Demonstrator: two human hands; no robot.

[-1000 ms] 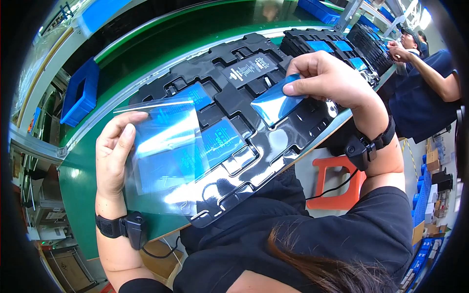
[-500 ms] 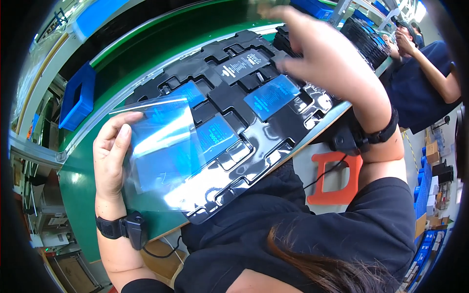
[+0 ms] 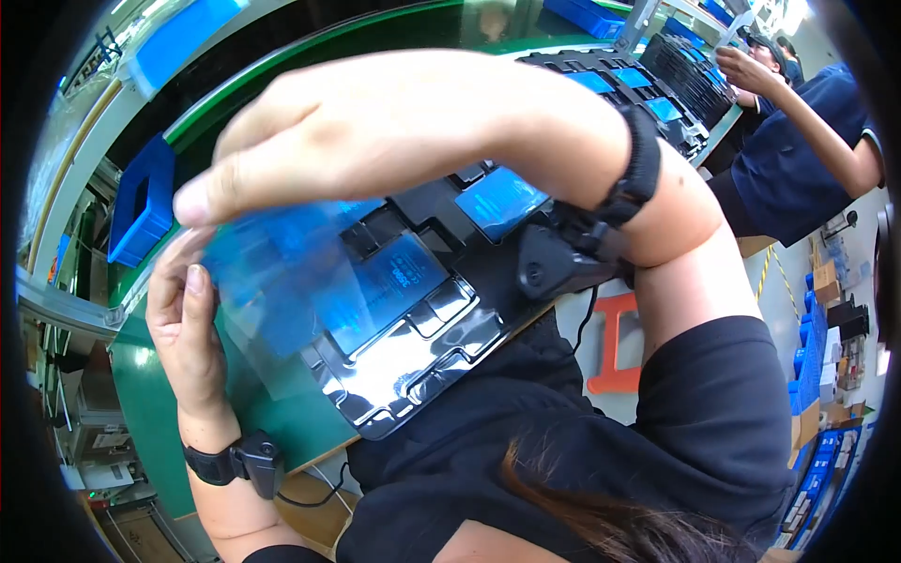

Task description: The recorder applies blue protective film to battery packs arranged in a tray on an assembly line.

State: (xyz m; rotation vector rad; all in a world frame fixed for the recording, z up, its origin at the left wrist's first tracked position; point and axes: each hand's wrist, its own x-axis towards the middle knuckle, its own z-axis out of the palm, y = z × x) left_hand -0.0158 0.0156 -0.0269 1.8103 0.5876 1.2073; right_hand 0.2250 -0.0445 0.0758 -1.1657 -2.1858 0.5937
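My left hand [image 3: 190, 342] is closed on thin clear plastic film [image 3: 272, 324], pinched at its edge between thumb and fingers. The film hangs over the left end of a black moulded tray [image 3: 375, 399] and is blurred near the top. My right hand [image 3: 328, 141] stretches leftward above the tray, thumb and fingers apart, its tips close to the film's upper edge by my left hand. Seated in the tray are flat rectangular packs that look like batteries, including a blue-covered pack [image 3: 402, 277] and another blue pack [image 3: 502, 202]. My right hand and forearm hide the tray's far part.
The tray lies on a green worktable [image 3: 141, 413]. A blue bin [image 3: 150, 202] stands at the left. Another tray with blue packs [image 3: 631, 77] and a stack of black trays [image 3: 690, 80] are at far right, near a co-worker [image 3: 798, 169]. An orange stool [image 3: 615, 347] stands below.
My right hand has swept left across the tray, from the far right toward my left hand. My left hand has shifted slightly left and down with the film.
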